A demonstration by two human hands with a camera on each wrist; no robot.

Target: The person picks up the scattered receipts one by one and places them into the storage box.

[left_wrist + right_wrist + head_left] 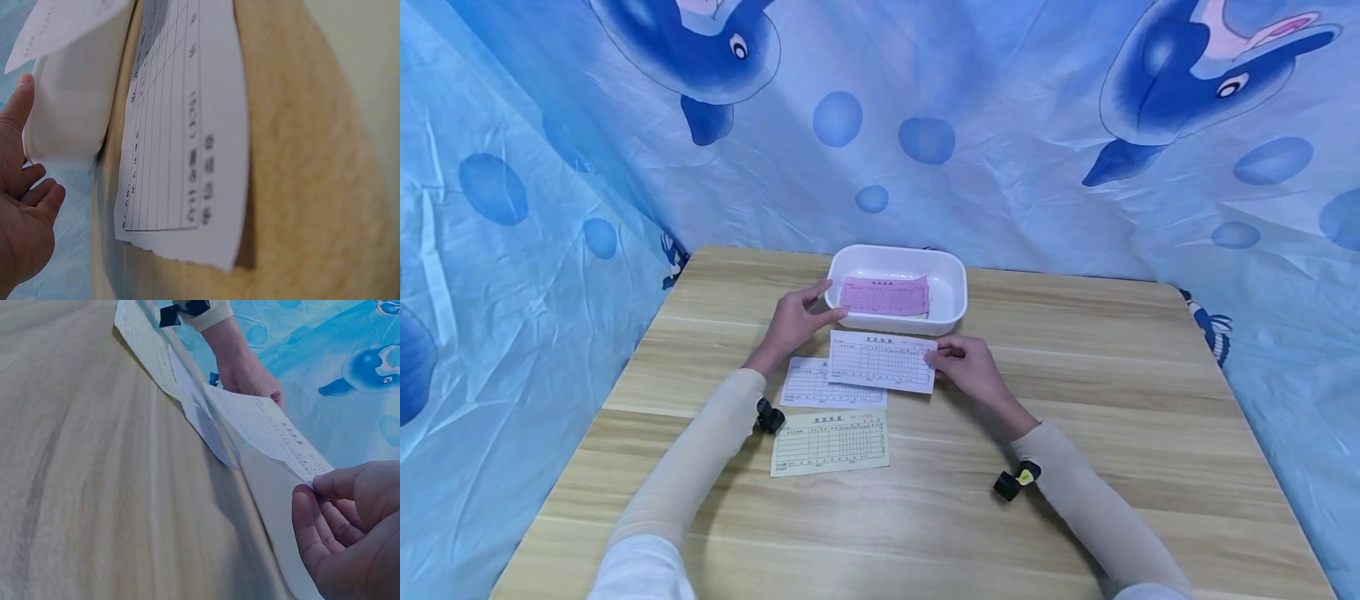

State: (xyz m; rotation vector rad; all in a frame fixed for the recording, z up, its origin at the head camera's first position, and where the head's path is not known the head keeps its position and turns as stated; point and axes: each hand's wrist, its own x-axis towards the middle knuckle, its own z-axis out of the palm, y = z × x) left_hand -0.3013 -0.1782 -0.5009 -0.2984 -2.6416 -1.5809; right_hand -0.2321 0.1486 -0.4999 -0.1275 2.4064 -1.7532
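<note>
A white plastic tray [951, 315] stands at the table's back edge with a pink printed form [887, 297] lying in it. At the tray's left front corner my left hand [796, 321] holds the rim, thumb in front and fingers along the side. My right hand [967, 367] pinches the right edge of a white printed form [880, 361], raised in front of the tray. Under that sheet, partly covered, another white form [805, 385] lies on the table. Nearer to me is a pale green form [831, 443]. In the right wrist view, thumb and fingertips [304, 499] meet on the paper's corner.
The wood-grain table [1075, 367] extends on both sides of the papers. Behind it and at its sides hangs a blue curtain [1022, 200] with dolphin prints. A small black camera [769, 417] sits on the left wrist, near the green form.
</note>
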